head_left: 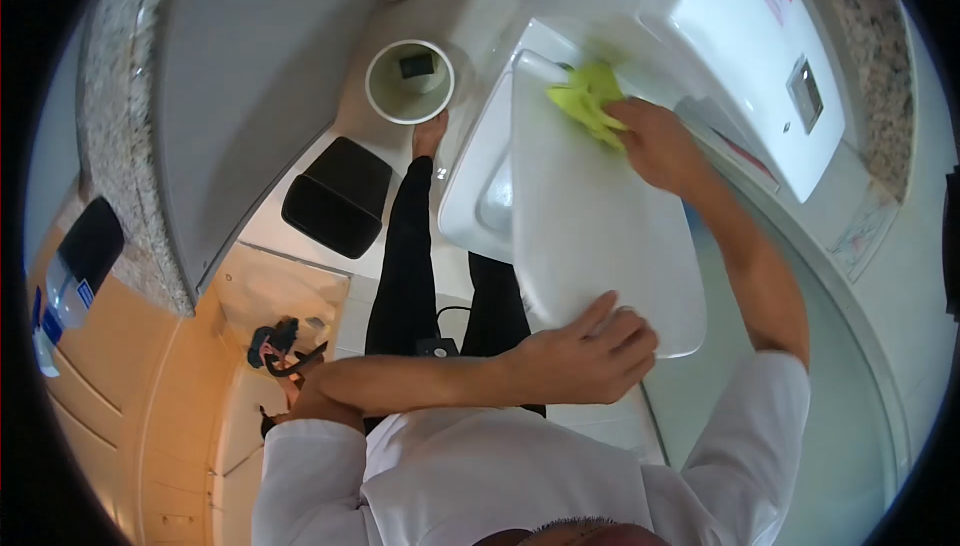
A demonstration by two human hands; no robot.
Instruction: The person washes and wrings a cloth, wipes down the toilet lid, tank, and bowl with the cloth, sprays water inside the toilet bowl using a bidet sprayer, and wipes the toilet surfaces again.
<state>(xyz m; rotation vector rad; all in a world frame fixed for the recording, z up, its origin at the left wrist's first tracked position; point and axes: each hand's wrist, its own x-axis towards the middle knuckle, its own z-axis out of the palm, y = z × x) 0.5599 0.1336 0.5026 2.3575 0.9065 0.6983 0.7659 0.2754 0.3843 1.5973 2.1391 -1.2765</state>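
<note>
A raised white toilet lid [600,236] stands tilted over the toilet, with part of the bowl [492,191] showing at its left. My left hand [590,351] reaches across my body and grips the lid's near edge, thumb on the surface and fingers curled. In my right hand [655,146] is a yellow-green cloth [588,104], pressed on the lid's far part close to the hinge. The cloth's edge is slightly blurred. Some fingertips of my right hand are hidden by the cloth.
Behind the lid is a white cistern [735,56] with a red label and square button. A white bucket [378,86] with a dark object inside and a black bin [338,196] stand left. A grey panel [255,76] and glass panel [800,346] flank the space.
</note>
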